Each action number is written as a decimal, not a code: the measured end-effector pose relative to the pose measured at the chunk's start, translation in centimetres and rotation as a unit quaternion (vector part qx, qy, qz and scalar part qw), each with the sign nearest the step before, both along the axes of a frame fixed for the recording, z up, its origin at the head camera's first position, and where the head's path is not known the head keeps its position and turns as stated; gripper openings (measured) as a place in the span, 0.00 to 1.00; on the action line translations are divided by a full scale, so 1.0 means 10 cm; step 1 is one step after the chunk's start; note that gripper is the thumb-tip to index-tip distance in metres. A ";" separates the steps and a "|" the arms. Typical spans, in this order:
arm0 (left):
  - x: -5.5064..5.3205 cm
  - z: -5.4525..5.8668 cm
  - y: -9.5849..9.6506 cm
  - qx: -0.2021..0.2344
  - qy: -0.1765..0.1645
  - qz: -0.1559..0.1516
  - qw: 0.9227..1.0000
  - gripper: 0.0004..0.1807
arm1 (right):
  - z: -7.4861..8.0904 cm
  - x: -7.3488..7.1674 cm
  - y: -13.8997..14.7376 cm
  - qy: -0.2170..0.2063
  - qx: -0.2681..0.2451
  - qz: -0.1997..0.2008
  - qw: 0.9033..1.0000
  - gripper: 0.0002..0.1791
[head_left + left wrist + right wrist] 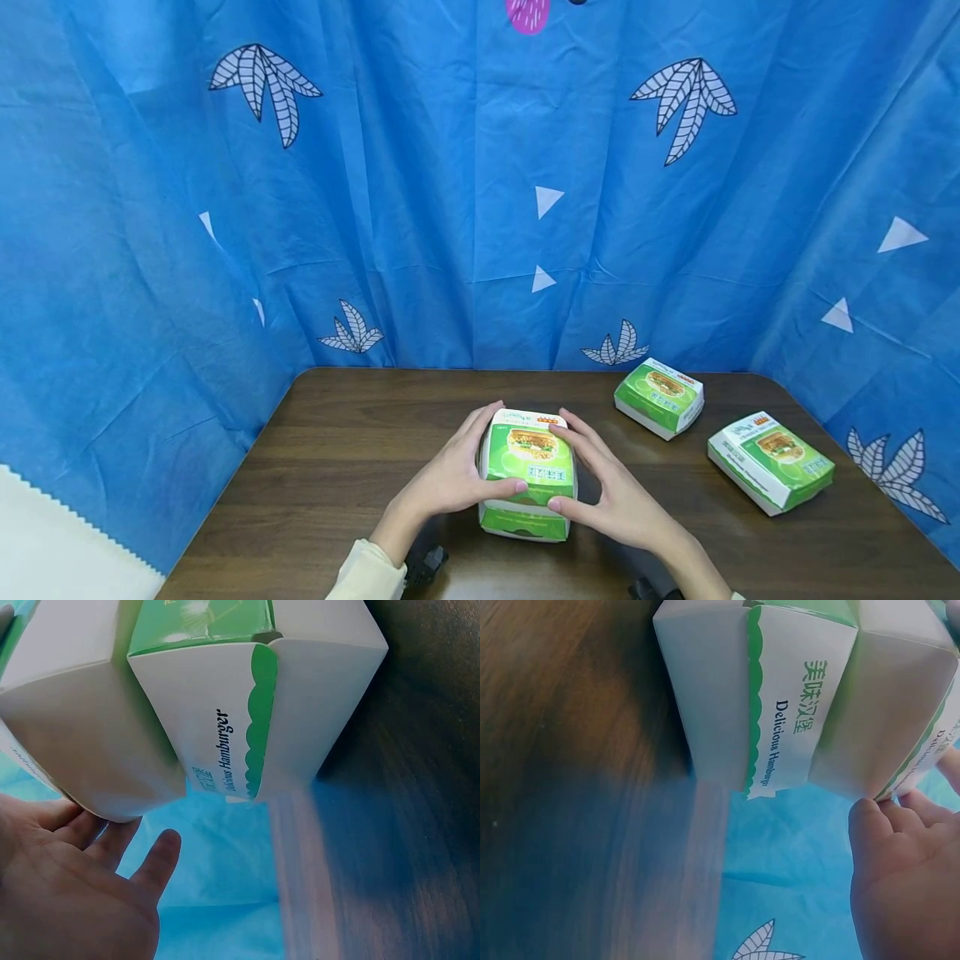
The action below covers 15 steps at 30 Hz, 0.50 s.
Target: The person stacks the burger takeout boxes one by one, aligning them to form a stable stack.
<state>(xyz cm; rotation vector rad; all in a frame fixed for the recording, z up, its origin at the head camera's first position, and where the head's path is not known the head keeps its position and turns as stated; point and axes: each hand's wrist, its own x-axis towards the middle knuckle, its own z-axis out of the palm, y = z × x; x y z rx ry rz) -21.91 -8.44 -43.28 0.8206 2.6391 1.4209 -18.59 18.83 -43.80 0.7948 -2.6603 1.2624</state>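
A green and white hamburger box [529,475] with a burger picture on its lid sits directly above a second hamburger box [525,524], in the head view's lower middle. My left hand [452,473] grips the upper box from the left, thumb across its front and fingers along its far side. From the right, my right hand [621,498] holds the same box in a mirrored way. Both wrist views show the upper box [90,742] close against the lower box [712,697], which stands on the table. The palms stay clear of the lower box.
Two more hamburger boxes lie apart on the right of the brown wooden table [337,450]: one box [660,398] near the back edge, another box [771,463] nearer the right edge. A blue patterned curtain [420,208] hangs behind and along the sides.
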 end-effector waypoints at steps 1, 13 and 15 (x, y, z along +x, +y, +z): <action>0.00 0.00 0.00 -0.001 0.002 0.001 1.000 0.60 | 0.00 0.00 0.00 0.001 0.001 0.000 1.000 0.46; 0.00 0.02 0.00 -0.006 -0.006 0.008 1.000 0.60 | 0.06 0.01 0.04 -0.012 -0.027 -0.010 1.000 0.46; 0.00 0.01 0.00 -0.004 -0.007 0.008 1.000 0.60 | 0.07 0.01 0.05 -0.013 -0.033 -0.009 0.999 0.46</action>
